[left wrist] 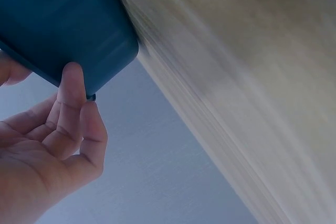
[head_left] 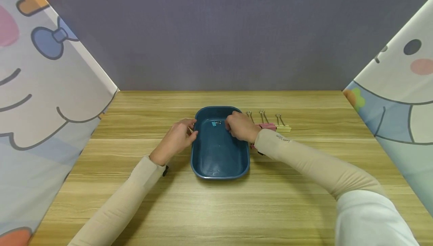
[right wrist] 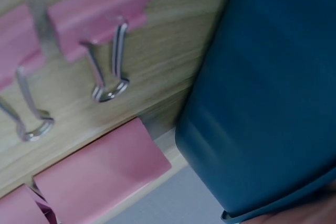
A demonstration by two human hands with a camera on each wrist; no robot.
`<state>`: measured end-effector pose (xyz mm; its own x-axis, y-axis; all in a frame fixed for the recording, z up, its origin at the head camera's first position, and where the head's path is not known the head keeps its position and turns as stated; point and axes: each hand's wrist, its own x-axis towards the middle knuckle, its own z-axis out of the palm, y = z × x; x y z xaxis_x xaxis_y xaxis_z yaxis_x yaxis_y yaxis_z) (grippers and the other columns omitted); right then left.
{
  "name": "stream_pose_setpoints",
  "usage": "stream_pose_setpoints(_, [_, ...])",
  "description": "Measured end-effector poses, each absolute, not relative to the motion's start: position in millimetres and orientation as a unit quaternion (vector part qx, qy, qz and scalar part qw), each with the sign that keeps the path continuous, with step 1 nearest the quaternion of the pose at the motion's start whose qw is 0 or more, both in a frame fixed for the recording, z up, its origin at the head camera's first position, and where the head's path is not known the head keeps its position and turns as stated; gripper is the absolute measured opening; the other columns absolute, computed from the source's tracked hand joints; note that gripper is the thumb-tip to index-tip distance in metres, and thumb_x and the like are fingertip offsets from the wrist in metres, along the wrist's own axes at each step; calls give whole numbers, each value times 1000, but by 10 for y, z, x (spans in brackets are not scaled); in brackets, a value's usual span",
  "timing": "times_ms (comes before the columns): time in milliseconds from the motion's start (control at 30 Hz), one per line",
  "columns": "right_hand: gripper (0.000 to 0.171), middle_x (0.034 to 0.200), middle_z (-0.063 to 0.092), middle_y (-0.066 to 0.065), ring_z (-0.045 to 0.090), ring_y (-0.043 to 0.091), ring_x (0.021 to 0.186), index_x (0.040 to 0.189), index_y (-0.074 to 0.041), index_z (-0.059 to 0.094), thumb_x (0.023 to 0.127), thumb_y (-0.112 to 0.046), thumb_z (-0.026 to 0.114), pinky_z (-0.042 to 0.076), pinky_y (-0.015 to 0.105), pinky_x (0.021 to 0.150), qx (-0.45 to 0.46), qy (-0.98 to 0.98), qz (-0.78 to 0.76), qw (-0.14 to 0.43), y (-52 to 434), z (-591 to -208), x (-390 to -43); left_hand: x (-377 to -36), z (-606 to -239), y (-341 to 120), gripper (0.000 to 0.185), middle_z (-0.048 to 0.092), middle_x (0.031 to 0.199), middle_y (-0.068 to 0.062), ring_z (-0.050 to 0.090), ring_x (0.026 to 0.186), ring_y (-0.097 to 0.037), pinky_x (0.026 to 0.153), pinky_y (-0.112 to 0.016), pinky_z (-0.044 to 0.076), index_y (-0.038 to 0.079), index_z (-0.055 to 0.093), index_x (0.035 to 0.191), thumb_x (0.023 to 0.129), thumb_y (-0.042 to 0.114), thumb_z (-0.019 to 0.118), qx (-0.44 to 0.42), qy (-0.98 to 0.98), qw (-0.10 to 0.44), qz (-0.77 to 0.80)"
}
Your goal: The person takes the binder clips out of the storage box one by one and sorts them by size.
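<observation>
Spanning the near ground: wooden table (head_left: 216, 208), both sleeved forearms reaching in from the near edge.
Tray: dark blue tray (head_left: 219, 165), centre of table, long side running near to far, rim up.
Left hand: left hand (head_left: 176, 139) at tray's left far rim, fingers loosely bent, fingertips (left wrist: 73, 80) touching the outer wall; not clamped round it.
Right hand: right hand (head_left: 239, 126) over tray's far right part, fingers curled downward; cannot tell whether anything is pinched.
Inside tray: small blue binder clip (head_left: 214, 123) lying on the floor at the far end, just left of right fingertips.
Right of tray: pink binder clips (right wrist: 100, 14) and a yellow binder clip (head_left: 283, 127) in a row on the table, wire handles pointing far.
Far: grey wall (head_left: 216, 32); cartoon-print cloth (head_left: 40, 88) on both sides.
</observation>
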<state>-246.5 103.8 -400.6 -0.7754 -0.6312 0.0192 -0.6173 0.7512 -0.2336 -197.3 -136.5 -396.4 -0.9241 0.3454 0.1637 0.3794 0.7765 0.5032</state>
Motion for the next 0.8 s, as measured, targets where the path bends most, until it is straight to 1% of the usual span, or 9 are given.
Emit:
stream_pose_setpoints(133, [13, 73, 57, 2, 48, 23, 75, 75, -9, 67, 82, 3, 65, 44, 36, 65, -334, 936, -109, 12, 1028, -4021, -2470, -1971, -3969, -1364, 42, 59, 95, -9, 61, 77, -16, 59, -25, 50, -7, 55, 125, 88, 8, 65, -190, -942, 28, -275])
stream_pose_setpoints(200, [18, 69, 54, 1, 46, 23, 73, 70, -10, 64, 81, 4, 64, 42, 35, 62, -331, 938, -107, 4, 1019, -4024, -2473, -1973, -3971, -1362, 42, 60, 95, -9, 61, 76, -16, 59, -25, 50, -6, 55, 125, 88, 9, 65, -189, -942, 27, -276])
stream_pose_setpoints(267, [25, 63, 48, 0, 41, 21, 69, 64, -11, 57, 80, 7, 62, 37, 33, 60, -328, 938, -110, -1, 1010, -4024, -2473, -1973, -3970, -1361, 41, 60, 95, -9, 61, 76, -16, 59, -25, 50, -6, 55, 125, 88, 9, 64, -188, -942, 27, -276])
stream_pose_setpoints(367, [37, 56, 34, -1, 32, 20, 64, 56, -14, 43, 78, 11, 59, 29, 32, 60, -327, 938, -117, -6, 1004, -4021, -2472, -1977, -3973, -1360, 41, 60, 95, -9, 61, 76, -16, 58, -24, 50, -6, 54, 126, 88, 8, 64, -191, -942, 28, -274])
stream_pose_setpoints(467, [44, 52, 28, -1, 28, 19, 62, 52, -15, 34, 78, 13, 57, 26, 32, 62, -332, 937, -111, -16, 1006, -4018, -2470, -1979, -3975, -1357, 42, 60, 95, -8, 60, 76, -15, 58, -25, 50, -6, 54, 126, 88, 9, 64, -194, -941, 30, -274])
stream_pose_setpoints(600, [43, 51, 36, 0, 36, 21, 61, 51, -14, 38, 81, 10, 58, 32, 33, 62, -331, 938, -97, -16, 1008, -4023, -2474, -1978, -3977, -1357, 42, 59, 95, -8, 60, 76, -15, 58, -24, 50, -6, 54, 126, 89, 9, 63, -195, -941, 29, -276])
stream_pose_setpoints(700, [36, 55, 45, 1, 43, 23, 66, 55, -13, 48, 82, 7, 61, 37, 34, 62, -333, 938, -100, -4, 1017, -4022, -2475, -1975, -3971, -1356, 42, 59, 95, -8, 60, 76, -15, 58, -24, 50, -6, 54, 126, 88, 9, 64, -193, -941, 28, -278])
stream_pose_setpoints(800, [23, 62, 53, -1, 46, 23, 71, 65, -12, 62, 83, 1, 65, 41, 35, 65, -346, 932, -103, 4, 1029, -4021, -2472, -1968, -3960, -1354, 42, 59, 95, -9, 60, 76, -16, 58, -24, 50, -7, 54, 126, 88, 8, 64, -192, -941, 26, -279])
